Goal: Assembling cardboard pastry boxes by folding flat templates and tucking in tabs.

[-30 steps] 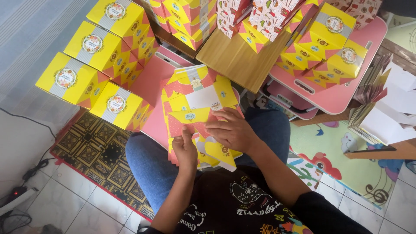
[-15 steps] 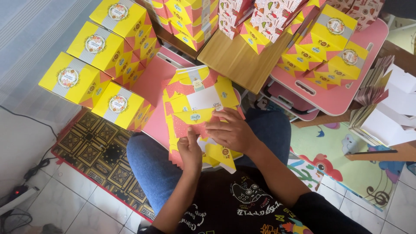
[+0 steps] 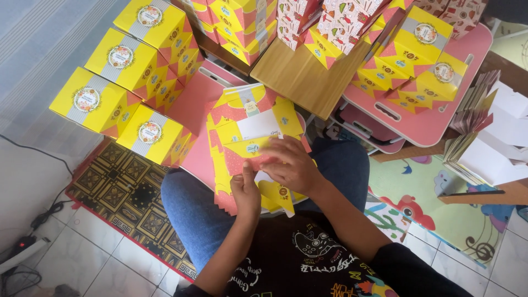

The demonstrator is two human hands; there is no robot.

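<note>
Flat box blank [image 3: 250, 135] lies on top of the stack on our lap: thin card, light, floppy, creases easily. Left hand [image 3: 246, 192] pinches its near edge, right hand [image 3: 291, 165] presses on top, hands close together. Best gripped along fold lines, not the flaps

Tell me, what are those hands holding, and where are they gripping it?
Both hands work a flat yellow-and-pink box blank on the lap. The left hand pinches its near edge; the right hand presses its near flap.
</note>
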